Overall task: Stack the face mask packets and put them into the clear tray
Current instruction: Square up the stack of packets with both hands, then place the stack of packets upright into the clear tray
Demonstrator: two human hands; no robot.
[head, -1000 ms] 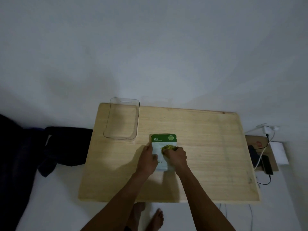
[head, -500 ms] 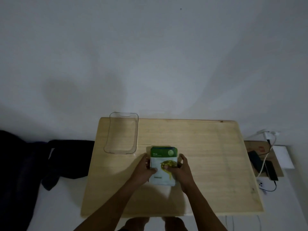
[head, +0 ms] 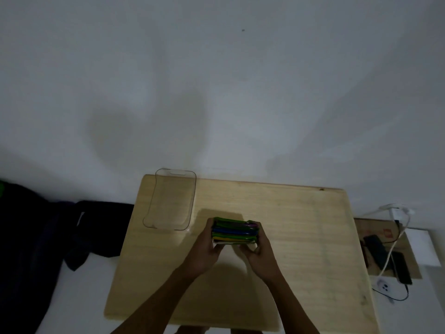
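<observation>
A stack of face mask packets point(head: 234, 231) stands on edge above the middle of the wooden table point(head: 301, 237), showing green, blue, yellow and purple edges. My left hand point(head: 208, 247) grips its left side and my right hand point(head: 261, 251) grips its right side. The clear tray point(head: 154, 213) sits at the table's back left corner, a short way left of the stack, with nothing visible inside it.
Dark clothing point(head: 79, 232) lies on the floor left of the table. To the right are a cardboard piece point(head: 375, 227), a white charger point(head: 397, 212), cables and dark devices point(head: 399, 266). A white wall rises behind the table.
The stack lay flat with the green packet facing up; both hands have since tipped it upright so its edges face me. The view has tilted upward.
</observation>
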